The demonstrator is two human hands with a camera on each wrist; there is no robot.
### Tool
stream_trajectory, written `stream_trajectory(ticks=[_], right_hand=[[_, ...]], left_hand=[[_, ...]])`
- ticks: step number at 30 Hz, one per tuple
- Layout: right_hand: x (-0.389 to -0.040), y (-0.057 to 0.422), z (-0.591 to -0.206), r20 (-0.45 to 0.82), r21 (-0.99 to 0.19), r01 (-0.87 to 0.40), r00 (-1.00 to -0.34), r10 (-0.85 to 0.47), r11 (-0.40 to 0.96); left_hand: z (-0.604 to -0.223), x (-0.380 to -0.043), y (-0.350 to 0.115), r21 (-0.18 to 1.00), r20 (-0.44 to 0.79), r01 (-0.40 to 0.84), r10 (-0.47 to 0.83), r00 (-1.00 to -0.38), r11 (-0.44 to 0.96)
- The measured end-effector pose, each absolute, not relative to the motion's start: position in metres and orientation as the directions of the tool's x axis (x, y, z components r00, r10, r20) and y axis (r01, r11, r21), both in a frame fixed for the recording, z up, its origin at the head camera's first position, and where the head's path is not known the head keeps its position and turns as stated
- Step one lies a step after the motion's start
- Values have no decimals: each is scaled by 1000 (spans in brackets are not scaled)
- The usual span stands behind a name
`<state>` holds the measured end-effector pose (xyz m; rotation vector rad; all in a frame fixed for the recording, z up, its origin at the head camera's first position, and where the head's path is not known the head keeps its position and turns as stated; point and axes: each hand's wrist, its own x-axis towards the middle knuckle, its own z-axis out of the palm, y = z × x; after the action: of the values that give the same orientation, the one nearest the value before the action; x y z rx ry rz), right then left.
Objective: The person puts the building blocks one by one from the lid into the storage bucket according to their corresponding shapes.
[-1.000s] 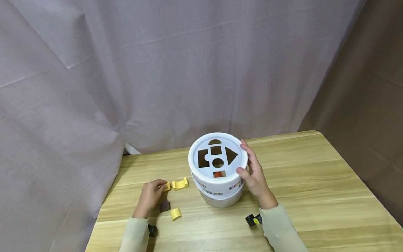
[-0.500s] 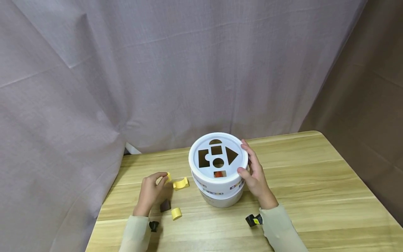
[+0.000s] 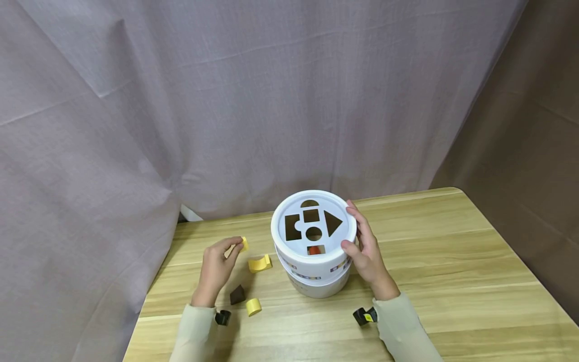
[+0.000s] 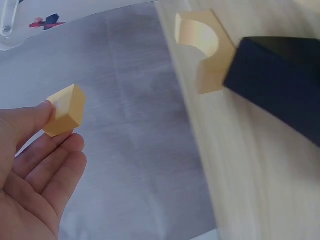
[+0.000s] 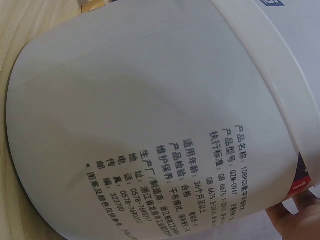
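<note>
My left hand [image 3: 216,271] pinches a small yellow block [image 4: 66,110] between thumb and fingertips. It holds the block up, left of the white bucket [image 3: 318,289]. Thumb on the rim and fingers round the side, my right hand [image 3: 368,254] grips the bucket's right edge. The white lid [image 3: 294,198] has cut-outs: a half circle, a square, a triangle, a circle, a rectangle and a notched shape. Something red shows through the rectangle. A yellow arch block [image 3: 260,264] lies between the left hand and the bucket. Printed text covers the bucket's side in the right wrist view.
Nearer me on the wooden table [image 3: 452,281] lie a dark triangular block [image 3: 237,295] and a yellow cylinder [image 3: 254,306]. Black devices sit at both wrists. A grey curtain [image 3: 271,100] hangs behind the table's far edge, and a brown one [image 3: 520,151] is at the right.
My left hand has taken the small yellow block from beside the arch block and raised it away from me. The right hand and bucket have stayed nearly still.
</note>
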<state>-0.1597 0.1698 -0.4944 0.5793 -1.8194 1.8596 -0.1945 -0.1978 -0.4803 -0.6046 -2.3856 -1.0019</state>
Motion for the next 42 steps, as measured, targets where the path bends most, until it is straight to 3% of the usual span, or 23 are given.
stream_trajectory(ticks=[20,31,42], right_hand=[[-160,169,-494,599,-800,-600,-800,41,-17],[-159,169,-494,592,-805,-593,-805,41,-17],[-159,169,-494,593,-804,-594,-804,43,-13]], left_hand=[[-435,-191,-176,434,735,707,235,-636,559],[-411,-193,-151,340,817,803,269,-510,491],[-391,-186,-121,371,828,847,278,-487,381]])
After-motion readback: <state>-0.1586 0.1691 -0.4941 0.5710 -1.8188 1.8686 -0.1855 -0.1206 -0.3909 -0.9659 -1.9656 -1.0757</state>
